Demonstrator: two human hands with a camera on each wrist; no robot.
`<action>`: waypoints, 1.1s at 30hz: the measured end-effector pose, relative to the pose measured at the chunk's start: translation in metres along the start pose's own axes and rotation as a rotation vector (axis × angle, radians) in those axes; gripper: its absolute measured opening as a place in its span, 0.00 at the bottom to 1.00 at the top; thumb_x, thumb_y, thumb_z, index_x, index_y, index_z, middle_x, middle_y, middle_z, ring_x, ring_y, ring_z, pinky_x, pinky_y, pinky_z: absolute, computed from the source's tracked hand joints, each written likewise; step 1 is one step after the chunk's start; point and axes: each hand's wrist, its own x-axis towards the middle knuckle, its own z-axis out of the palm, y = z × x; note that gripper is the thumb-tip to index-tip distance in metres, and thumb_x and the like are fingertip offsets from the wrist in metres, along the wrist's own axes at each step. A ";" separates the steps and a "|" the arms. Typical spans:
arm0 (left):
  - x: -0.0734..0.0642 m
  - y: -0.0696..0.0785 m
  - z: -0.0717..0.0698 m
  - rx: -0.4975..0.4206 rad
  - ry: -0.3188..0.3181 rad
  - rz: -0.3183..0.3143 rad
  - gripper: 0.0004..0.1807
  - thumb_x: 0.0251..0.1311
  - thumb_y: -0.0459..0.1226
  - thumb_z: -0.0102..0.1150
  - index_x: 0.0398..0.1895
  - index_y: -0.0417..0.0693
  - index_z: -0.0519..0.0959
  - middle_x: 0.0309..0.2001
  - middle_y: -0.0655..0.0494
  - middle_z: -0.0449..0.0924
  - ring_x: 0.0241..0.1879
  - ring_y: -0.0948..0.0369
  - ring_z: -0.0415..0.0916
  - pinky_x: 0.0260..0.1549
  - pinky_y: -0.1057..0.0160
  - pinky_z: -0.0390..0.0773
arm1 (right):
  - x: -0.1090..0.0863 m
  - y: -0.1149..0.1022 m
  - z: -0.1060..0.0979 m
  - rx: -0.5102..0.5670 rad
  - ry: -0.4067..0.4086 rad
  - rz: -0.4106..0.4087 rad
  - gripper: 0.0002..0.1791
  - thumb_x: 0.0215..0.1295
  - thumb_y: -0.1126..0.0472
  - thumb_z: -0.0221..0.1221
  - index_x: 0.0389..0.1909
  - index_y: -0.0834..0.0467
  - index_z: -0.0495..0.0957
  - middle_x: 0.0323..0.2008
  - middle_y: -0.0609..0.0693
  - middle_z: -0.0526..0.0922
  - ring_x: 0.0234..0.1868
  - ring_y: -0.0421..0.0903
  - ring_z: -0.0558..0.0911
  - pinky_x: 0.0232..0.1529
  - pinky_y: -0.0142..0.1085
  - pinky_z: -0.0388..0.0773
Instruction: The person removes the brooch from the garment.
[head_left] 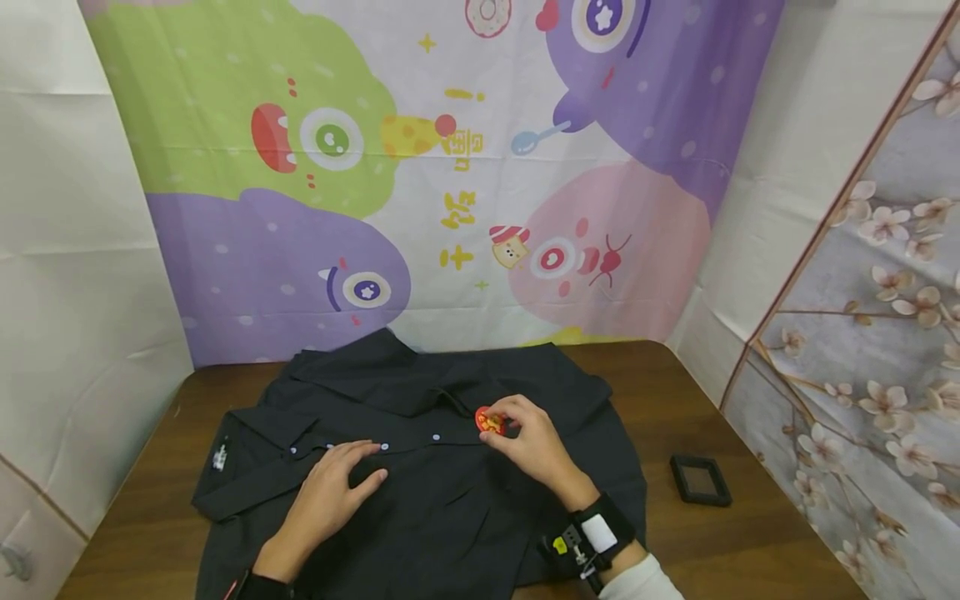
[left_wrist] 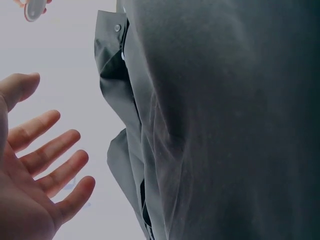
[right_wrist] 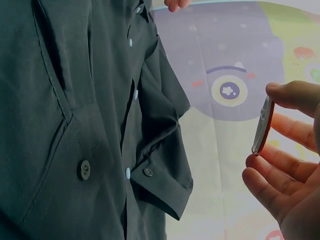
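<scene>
A black button-up shirt (head_left: 420,508) lies spread on the table, its row of pale buttons running across the middle. My right hand (head_left: 531,442) pinches a round red badge (head_left: 489,419) with a yellow design, thumb on one side and fingers on the other, over the right part of the shirt. Edge-on in the right wrist view, the badge (right_wrist: 263,126) shows a shiny pale face and a red rim. Over the shirt's left part hovers my left hand (head_left: 330,487), fingers spread and relaxed near a button; nothing is in it. A dark button (right_wrist: 84,170) also shows on the fabric.
To the right of the shirt, a small black square frame (head_left: 707,498) lies on the brown wooden table (head_left: 757,542). Behind the table hangs a cartoon-printed cloth (head_left: 450,308). A floral panel (head_left: 885,400) stands along the right side, and a white sheet (head_left: 82,250) hangs at left.
</scene>
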 end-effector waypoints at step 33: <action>-0.002 -0.001 0.002 -0.020 0.030 0.007 0.22 0.59 0.43 0.66 0.56 0.45 0.79 0.57 0.45 0.80 0.58 0.45 0.75 0.57 0.39 0.72 | -0.008 0.009 -0.011 0.022 0.078 0.002 0.15 0.49 0.61 0.74 0.39 0.57 0.85 0.43 0.50 0.83 0.41 0.47 0.82 0.40 0.39 0.83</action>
